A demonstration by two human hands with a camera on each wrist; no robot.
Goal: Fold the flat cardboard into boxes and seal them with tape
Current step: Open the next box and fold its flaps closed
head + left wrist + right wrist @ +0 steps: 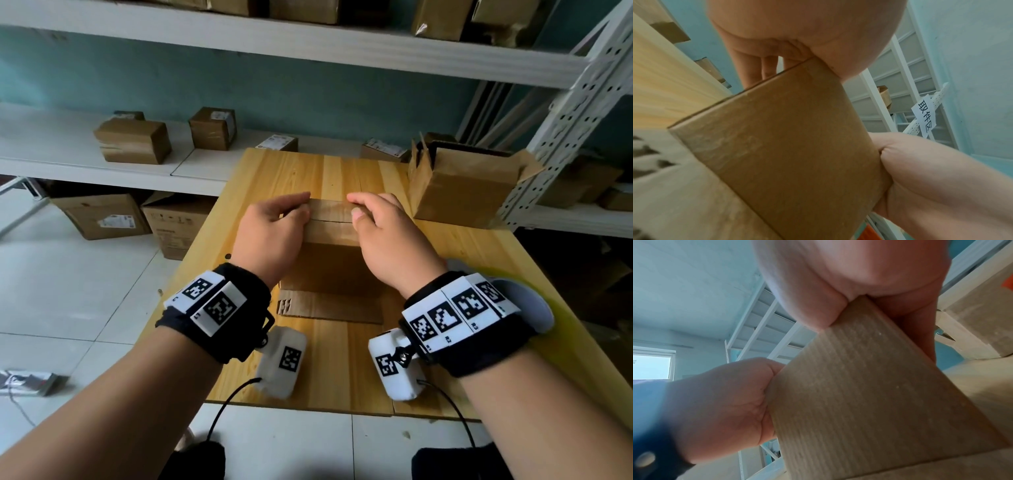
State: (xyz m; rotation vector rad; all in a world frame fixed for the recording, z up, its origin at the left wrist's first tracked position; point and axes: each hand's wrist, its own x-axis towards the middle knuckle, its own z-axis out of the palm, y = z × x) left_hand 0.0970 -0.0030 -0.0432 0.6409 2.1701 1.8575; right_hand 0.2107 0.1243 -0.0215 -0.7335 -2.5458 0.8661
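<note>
Cardboard, brown and plain, right in the middle of the table (342,359): the box (330,260) stands upright between the two hands, sitting on a flat cardboard sheet (329,306) that pokes out toward the person. The left hand (270,229) clamps the left top corner, fingers curled over the far edge, thumb on the near flap. The right hand (383,233) mirrors it on the right corner, fingers hooked over the back, thumb pressing the top. Both are gripping the box, no question; the wrist views show each palm wrapped tight on a corner of the box (789,146), the cardboard (869,402) filling the picture.

Now the relation that counts: the seam between the two top flaps runs left to right, straight from one thumb to the other, and only the strip of top between the hands is bare. So the box's long axis lies across the body, each hand equally near its own end. My read is the flaps are being held shut for taping, and the tape would have to follow that seam. No tape roll shows in any view, so one hand would probably need to let go to fetch it.

An open box (462,185) waits at the table's far right corner
</note>
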